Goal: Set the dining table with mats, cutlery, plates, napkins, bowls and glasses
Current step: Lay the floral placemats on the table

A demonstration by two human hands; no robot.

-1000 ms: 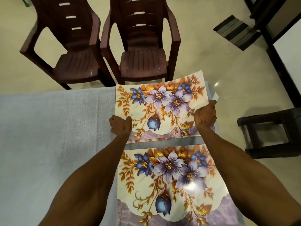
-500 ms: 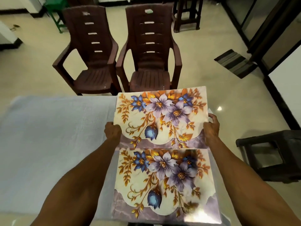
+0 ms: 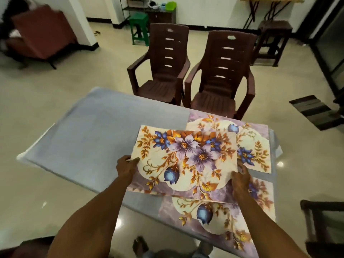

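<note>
I hold a floral table mat (image 3: 186, 157) by its two short edges, lifted a little above the table. My left hand (image 3: 126, 167) grips the left edge and my right hand (image 3: 241, 176) grips the right edge. Beneath it lie two more floral mats: one (image 3: 255, 144) at the far right of the table, turned the other way round, and one (image 3: 219, 218) at the near right. The table (image 3: 93, 138) wears a grey-blue cloth. No cutlery, plates, napkins, bowls or glasses are in sight.
Two dark brown plastic chairs (image 3: 163, 71) (image 3: 223, 77) stand at the table's far side. A dark stool (image 3: 323, 226) is at the right edge. A green stool (image 3: 139, 27) and a shelf stand further back. The cloth's left half is bare.
The mat in my hands has moved left and nearer to me, off the far-right spot, where another mat now lies. My view has lifted and turned, showing more of the room.
</note>
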